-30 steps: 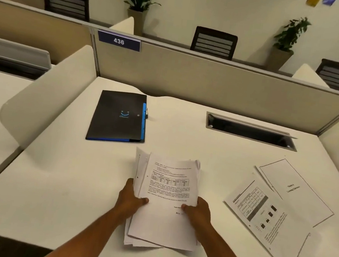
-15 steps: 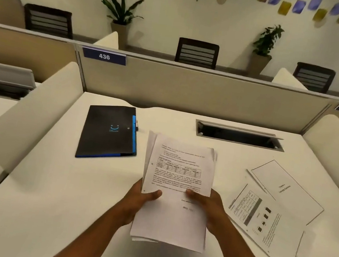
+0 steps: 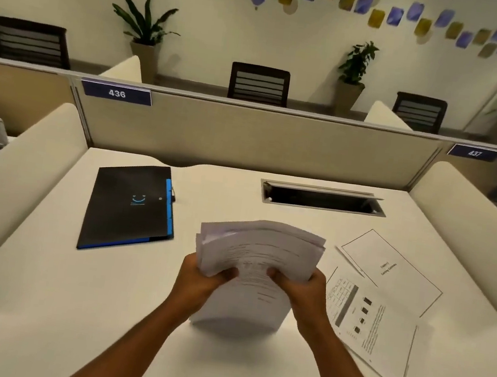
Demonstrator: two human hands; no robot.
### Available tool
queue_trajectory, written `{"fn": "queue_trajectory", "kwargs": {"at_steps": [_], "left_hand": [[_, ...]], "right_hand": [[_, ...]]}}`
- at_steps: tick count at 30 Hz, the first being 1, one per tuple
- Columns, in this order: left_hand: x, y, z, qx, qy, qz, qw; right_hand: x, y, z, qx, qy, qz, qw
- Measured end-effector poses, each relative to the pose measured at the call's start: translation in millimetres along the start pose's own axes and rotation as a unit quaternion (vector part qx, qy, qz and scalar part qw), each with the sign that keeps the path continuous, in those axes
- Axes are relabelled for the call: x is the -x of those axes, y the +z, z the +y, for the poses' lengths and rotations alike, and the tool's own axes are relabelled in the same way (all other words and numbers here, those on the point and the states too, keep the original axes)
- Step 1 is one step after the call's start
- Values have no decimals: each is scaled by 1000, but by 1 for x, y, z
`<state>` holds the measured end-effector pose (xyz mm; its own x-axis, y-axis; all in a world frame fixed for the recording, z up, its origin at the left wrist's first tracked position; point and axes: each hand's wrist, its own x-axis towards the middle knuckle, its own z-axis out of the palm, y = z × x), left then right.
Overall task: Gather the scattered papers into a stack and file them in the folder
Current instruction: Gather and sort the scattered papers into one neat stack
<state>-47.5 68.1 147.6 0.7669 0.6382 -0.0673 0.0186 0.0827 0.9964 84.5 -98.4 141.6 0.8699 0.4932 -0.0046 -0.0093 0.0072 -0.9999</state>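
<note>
I hold 1 paper stack (image 3: 256, 271) upright on the desk (image 3: 36, 302), left hand (image 3: 200, 283) and right hand (image 3: 303, 293) fingers clamped on its sides. Folder (image 3: 129, 206) closed at 10 o'clock; 2 loose sheets (image 3: 380, 304) at 3 o'clock.

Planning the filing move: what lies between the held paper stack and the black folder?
Head view: only bare desk lies between the stack and the closed folder; nothing blocks the way.

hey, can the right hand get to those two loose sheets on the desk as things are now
Probably not right away: the right hand and left hand both grip the paper stack. The loose sheets lie just beside it on the desk, with nothing in between.
</note>
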Motion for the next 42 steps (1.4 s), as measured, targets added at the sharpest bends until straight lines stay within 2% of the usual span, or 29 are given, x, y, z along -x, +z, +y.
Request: {"fn": "queue_trajectory", "kwargs": {"at_steps": [2,5,9,13,16,20,24,28,32,36,40,42], "left_hand": [[0,3,0,-7,8,-1,1000],[-3,0,5,17,29,42,999],[3,5,5,-10,45,22,999],[-1,-2,2,15,58,65,996],[3,4,2,-36,64,25,997],[-6,-3,11,26,70,79,994],[-2,1,8,-6,50,37,998],[-11,-9,8,25,70,85,994],[-5,-1,3,-45,63,42,996],[-13,-9,9,45,84,90,991],[-11,-2,-9,-50,46,46,997],[-9,0,-14,-48,28,43,998]], "right_hand": [[0,1,2,0,11,-5,1000],[-2,-2,1,-30,-2,19,999],[2,6,0,-29,-1,-13,999],[-5,4,-2,-51,-18,27,998],[-2,15,1,-37,-1,-8,999],[-9,11,-4,-66,-22,30,997],[-6,22,-2,-41,6,-18,999],[-15,17,-8,-40,-12,19,999],[-11,31,-4,5,17,16,1000],[-19,24,-15,-31,-24,37,999],[-12,31,-2,20,12,-14,1000],[-12,34,3,36,19,23,999]]}}
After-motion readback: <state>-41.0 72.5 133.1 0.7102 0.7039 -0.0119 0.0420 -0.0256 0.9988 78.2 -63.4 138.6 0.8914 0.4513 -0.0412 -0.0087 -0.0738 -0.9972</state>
